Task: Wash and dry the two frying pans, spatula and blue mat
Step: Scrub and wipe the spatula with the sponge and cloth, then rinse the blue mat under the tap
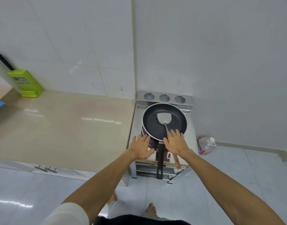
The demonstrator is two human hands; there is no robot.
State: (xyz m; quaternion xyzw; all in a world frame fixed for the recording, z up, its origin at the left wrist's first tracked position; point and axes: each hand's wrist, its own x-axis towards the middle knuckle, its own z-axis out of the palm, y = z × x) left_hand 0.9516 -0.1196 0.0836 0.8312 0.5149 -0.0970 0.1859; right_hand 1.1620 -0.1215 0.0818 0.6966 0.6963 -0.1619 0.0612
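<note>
White-tiled kitchen corner, pans (164, 121) stacked on a steel stand (190, 127), nothing washed yet.
Left hand (142, 147) and right hand (176, 142), both spread and empty, reach for the pan rim; next, grip pans with spatula (163, 118).

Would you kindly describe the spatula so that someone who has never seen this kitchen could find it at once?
Look to the steel stand in the corner where the beige counter ends. On it sit stacked frying pans, and the spatula lies in the top pan. It is the only bright metal piece against the black pan surface, with a flat silver blade and a wooden handle passing under the right hand.
</note>
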